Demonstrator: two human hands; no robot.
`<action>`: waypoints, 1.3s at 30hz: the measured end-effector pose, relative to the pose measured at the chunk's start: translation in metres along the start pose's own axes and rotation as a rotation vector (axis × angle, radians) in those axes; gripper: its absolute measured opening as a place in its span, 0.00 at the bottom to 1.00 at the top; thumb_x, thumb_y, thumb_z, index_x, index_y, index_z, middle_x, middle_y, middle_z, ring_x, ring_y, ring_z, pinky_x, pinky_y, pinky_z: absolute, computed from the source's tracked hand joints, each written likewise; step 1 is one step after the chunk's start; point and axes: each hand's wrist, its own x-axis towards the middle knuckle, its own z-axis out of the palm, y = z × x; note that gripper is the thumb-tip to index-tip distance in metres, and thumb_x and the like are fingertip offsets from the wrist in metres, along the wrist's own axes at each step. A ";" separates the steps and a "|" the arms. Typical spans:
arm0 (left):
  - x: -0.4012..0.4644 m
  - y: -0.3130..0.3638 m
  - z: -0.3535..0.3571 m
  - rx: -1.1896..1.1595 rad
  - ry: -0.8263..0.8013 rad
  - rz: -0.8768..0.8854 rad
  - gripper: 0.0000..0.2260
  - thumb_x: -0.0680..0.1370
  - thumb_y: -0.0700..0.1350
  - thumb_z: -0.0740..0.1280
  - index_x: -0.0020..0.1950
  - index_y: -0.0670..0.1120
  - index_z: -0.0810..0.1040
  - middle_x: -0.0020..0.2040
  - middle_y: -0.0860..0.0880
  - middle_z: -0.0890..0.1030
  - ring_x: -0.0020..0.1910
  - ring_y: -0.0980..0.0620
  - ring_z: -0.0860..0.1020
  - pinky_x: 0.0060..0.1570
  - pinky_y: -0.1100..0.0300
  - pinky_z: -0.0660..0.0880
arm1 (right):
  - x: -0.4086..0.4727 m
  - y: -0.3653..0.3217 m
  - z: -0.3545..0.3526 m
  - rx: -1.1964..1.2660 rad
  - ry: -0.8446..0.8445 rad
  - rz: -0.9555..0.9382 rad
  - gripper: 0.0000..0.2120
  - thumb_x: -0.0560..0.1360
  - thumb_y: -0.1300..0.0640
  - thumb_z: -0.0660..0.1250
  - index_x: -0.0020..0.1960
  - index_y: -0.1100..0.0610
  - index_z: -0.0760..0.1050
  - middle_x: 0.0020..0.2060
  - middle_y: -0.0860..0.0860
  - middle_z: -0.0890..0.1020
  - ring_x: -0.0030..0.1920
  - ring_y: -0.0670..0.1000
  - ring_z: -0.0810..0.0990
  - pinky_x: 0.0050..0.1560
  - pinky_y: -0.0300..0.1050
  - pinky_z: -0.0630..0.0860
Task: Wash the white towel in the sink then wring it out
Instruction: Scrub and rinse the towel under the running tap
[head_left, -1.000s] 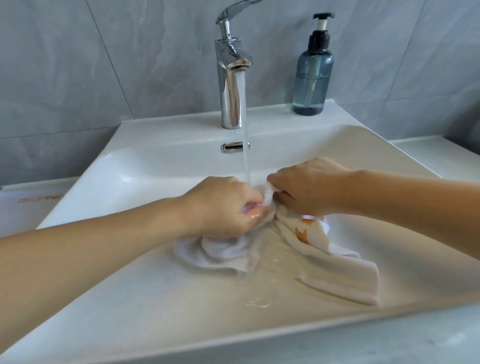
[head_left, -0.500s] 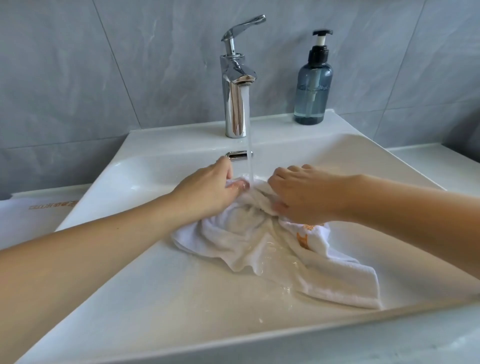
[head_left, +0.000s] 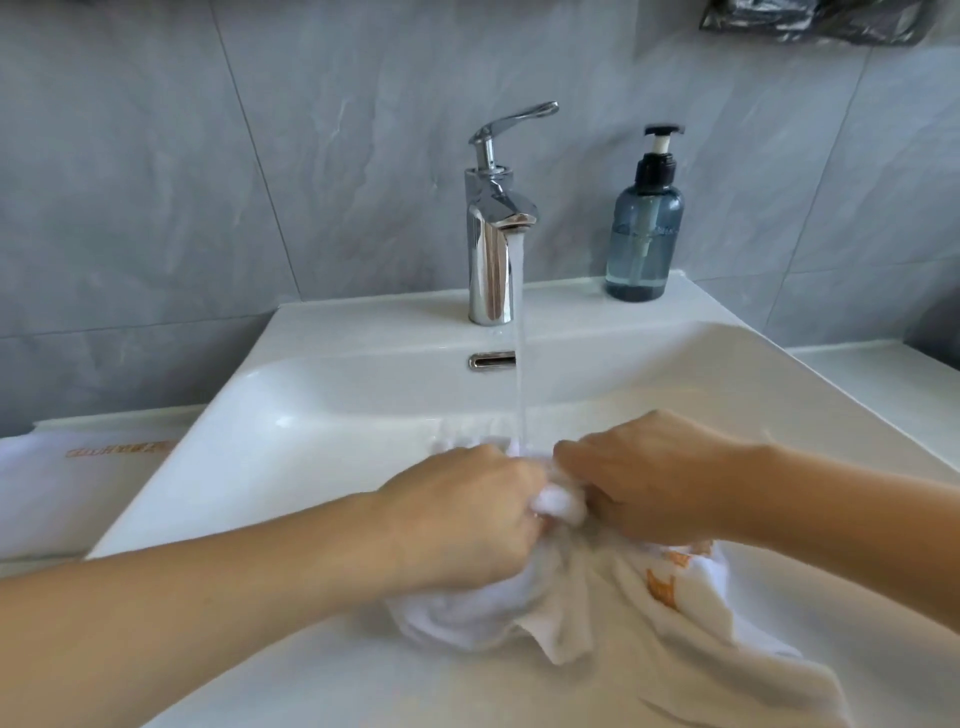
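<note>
The wet, bunched towel (head_left: 571, 613) lies in the sink (head_left: 322, 415); left hand (head_left: 462, 519) and right hand (head_left: 654, 478) fingers clamp it under the running water (head_left: 519, 374).

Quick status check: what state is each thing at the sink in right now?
Tap: running, lever raised.
Towel: wet, bunched in the sink under the stream.
Left hand: gripping the towel.
Right hand: gripping the towel.
Sink: wet; no pooled water visible.
Soap bottle: upright on the ledge, partly full.

Bright, soft daylight, glare on the chrome tap (head_left: 491, 260), wide-angle bending at edges, slight softness throughout.
</note>
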 end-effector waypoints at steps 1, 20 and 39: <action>0.004 -0.002 0.000 0.052 0.017 -0.029 0.16 0.79 0.43 0.57 0.41 0.65 0.71 0.38 0.56 0.69 0.48 0.50 0.73 0.45 0.58 0.66 | 0.001 0.001 -0.001 0.033 -0.001 0.036 0.05 0.79 0.51 0.57 0.48 0.50 0.61 0.43 0.48 0.75 0.42 0.56 0.74 0.43 0.48 0.70; 0.005 -0.006 0.000 0.182 0.066 -0.252 0.15 0.84 0.51 0.52 0.37 0.52 0.62 0.53 0.46 0.81 0.50 0.41 0.75 0.43 0.53 0.66 | 0.013 -0.016 -0.011 0.018 0.056 0.120 0.08 0.79 0.51 0.57 0.56 0.53 0.69 0.54 0.53 0.80 0.54 0.57 0.80 0.44 0.45 0.68; 0.018 -0.028 0.002 0.041 0.165 -0.420 0.18 0.82 0.53 0.55 0.34 0.48 0.67 0.44 0.47 0.80 0.44 0.43 0.73 0.41 0.55 0.66 | 0.015 -0.034 -0.006 0.144 0.051 -0.031 0.09 0.82 0.54 0.56 0.54 0.56 0.73 0.52 0.55 0.78 0.53 0.57 0.77 0.43 0.45 0.65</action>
